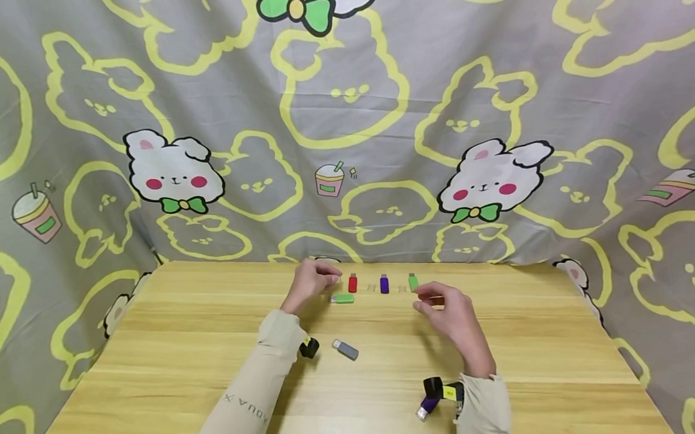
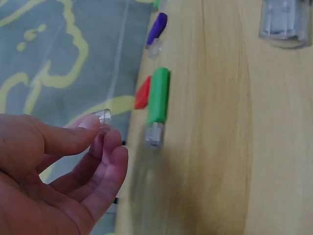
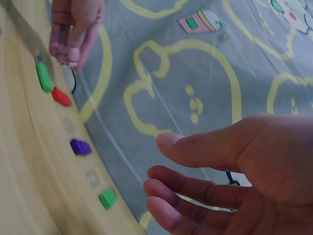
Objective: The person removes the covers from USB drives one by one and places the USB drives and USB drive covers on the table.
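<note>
In the left wrist view a small clear cap (image 2: 105, 116) is pinched between the thumb and forefinger of my left hand (image 1: 311, 284). Just right of that hand a green USB stick (image 1: 344, 299) lies sideways. Behind it stands a row on the table: a red USB stick (image 1: 352, 283), a purple USB stick (image 1: 384, 284) and another green USB stick (image 1: 413, 282). Loose clear caps (image 1: 371, 288) lie in the gaps of this row. My right hand (image 1: 446, 311) hovers beside the row's green stick, fingers loosely bent, holding nothing.
A grey USB stick (image 1: 346, 349) lies nearer me on the wooden table (image 1: 192, 367). Another purple USB stick (image 1: 427, 408) is partly covered by the right wrist camera (image 1: 434, 387). A patterned curtain (image 1: 390, 126) hangs along the table's back edge.
</note>
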`<state>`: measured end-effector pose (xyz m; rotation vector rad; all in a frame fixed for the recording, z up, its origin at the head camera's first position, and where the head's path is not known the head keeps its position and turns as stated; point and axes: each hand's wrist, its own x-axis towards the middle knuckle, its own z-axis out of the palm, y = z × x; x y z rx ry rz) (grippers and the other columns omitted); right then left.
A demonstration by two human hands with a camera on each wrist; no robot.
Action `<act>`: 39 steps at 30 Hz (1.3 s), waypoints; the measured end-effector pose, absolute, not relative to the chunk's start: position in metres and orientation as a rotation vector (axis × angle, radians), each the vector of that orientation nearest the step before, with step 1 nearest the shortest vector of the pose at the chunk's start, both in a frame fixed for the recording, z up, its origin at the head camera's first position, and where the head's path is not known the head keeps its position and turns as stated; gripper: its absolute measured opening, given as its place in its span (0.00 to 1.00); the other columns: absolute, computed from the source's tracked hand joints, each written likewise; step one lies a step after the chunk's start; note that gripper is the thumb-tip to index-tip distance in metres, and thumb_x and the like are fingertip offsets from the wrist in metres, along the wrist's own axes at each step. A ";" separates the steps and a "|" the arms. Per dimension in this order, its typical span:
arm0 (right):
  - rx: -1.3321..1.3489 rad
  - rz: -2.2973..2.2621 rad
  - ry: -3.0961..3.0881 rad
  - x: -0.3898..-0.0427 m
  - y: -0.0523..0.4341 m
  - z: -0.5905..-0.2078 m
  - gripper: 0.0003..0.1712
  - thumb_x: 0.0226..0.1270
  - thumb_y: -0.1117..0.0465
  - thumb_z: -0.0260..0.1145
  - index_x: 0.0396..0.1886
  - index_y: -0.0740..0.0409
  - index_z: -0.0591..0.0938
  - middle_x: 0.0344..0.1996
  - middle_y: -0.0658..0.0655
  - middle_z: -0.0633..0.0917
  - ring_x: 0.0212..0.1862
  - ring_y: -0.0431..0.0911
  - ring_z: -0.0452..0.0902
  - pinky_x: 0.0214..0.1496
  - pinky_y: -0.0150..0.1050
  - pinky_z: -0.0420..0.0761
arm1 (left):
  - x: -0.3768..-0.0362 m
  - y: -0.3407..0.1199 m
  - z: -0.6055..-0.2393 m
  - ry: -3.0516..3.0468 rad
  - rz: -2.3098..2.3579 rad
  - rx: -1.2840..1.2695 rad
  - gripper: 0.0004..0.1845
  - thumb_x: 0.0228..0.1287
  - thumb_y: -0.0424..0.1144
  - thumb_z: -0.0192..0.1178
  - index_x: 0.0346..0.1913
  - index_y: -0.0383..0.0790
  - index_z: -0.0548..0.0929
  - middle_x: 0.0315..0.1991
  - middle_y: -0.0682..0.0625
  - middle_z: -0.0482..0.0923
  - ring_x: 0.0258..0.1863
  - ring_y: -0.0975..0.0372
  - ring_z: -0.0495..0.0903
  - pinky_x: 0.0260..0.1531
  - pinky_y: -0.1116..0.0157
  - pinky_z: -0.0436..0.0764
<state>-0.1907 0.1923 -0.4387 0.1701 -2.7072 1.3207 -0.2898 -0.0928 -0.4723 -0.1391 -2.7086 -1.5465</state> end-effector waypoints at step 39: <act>0.078 1.332 -2.805 -0.187 0.224 -0.448 0.14 0.69 0.67 0.70 0.52 0.69 0.85 0.48 0.67 0.87 0.51 0.62 0.83 0.44 0.47 0.85 | -0.286 -0.100 -0.473 -2.694 -1.346 -0.279 0.05 0.67 0.27 0.66 0.40 0.29 0.90 0.38 0.41 0.89 0.38 0.51 0.86 0.40 0.56 0.85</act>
